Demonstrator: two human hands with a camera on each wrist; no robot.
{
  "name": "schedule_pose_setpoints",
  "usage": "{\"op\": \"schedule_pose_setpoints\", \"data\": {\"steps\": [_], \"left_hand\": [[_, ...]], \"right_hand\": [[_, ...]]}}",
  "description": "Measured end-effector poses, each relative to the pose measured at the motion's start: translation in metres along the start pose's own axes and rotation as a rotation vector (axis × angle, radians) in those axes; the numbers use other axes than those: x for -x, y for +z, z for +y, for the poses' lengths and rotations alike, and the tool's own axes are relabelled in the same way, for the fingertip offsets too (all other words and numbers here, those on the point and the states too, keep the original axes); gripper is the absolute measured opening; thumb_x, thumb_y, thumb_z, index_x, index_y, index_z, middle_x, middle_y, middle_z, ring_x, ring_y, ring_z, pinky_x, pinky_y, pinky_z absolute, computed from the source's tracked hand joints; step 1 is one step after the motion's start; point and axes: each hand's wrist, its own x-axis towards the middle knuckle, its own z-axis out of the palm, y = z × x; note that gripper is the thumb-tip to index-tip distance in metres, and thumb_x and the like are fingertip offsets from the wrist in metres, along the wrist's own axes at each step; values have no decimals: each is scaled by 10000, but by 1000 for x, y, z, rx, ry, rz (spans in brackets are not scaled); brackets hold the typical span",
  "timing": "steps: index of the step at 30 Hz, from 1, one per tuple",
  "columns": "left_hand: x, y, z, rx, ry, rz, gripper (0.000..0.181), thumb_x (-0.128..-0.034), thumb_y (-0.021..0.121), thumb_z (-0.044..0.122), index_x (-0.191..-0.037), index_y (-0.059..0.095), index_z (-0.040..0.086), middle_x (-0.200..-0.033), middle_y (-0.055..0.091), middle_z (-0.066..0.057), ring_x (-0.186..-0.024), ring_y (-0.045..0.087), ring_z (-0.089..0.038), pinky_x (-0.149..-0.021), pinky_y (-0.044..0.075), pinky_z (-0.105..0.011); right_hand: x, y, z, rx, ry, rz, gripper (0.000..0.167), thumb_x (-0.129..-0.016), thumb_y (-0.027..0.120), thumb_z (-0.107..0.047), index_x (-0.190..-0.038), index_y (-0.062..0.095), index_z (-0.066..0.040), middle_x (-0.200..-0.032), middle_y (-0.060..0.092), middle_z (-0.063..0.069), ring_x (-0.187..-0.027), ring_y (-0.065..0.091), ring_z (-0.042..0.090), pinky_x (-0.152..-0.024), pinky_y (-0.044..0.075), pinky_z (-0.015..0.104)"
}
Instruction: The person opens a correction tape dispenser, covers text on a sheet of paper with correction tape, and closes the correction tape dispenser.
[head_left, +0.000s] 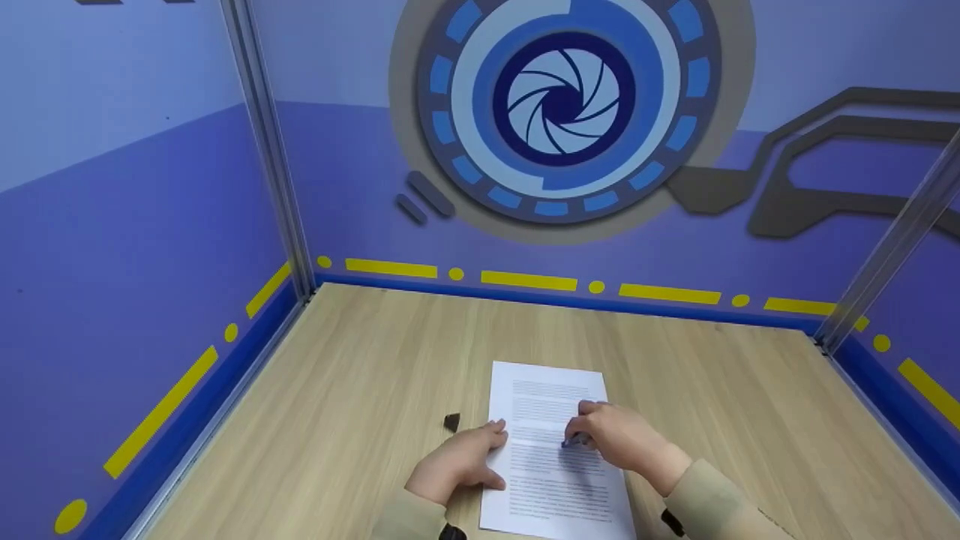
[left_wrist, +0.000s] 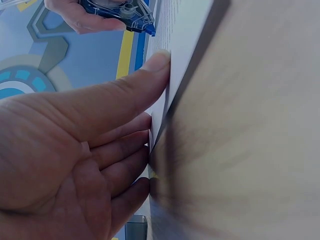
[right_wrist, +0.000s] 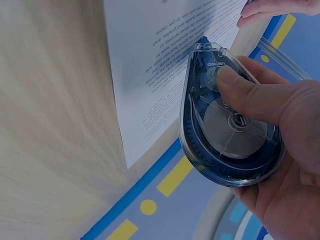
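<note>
A sheet of printed paper [head_left: 551, 487] lies on the wooden table. My right hand [head_left: 626, 439] grips a clear and dark blue correction tape dispenser [right_wrist: 225, 150], thumb on one face and fingers behind it. Its blue tip [right_wrist: 204, 40] is at the printed lines, around the middle of the sheet. Whether the tip presses on the paper, I cannot tell. At the sheet's left edge my left hand [head_left: 459, 459] rests with fingers extended. In the left wrist view its thumb [left_wrist: 157, 61] touches the paper's edge, and the other fingertips meet the surface.
Just left of the sheet, beyond the left hand, lies a small dark object [head_left: 451, 422], its kind unclear. The wooden table [head_left: 360, 360] is bounded by blue printed panels [head_left: 337, 187] at the back and sides, with metal posts [head_left: 270, 150] at the corners.
</note>
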Motion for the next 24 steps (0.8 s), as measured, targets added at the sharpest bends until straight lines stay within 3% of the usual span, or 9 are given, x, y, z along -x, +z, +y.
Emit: {"op": "schedule_pose_setpoints", "data": {"steps": [24], "left_hand": [[1,0,1,1,-3,2,751,-778,900,194,-1435,584,17,-1585,501,-101,-1483,470,-267,-1229,403,-340]], "right_hand": [[9,-3,6,-6,31,-32,195,-854,780,-11,-970,806,-166,-881,670,-15,-767,649,128,-686,600,339]]}}
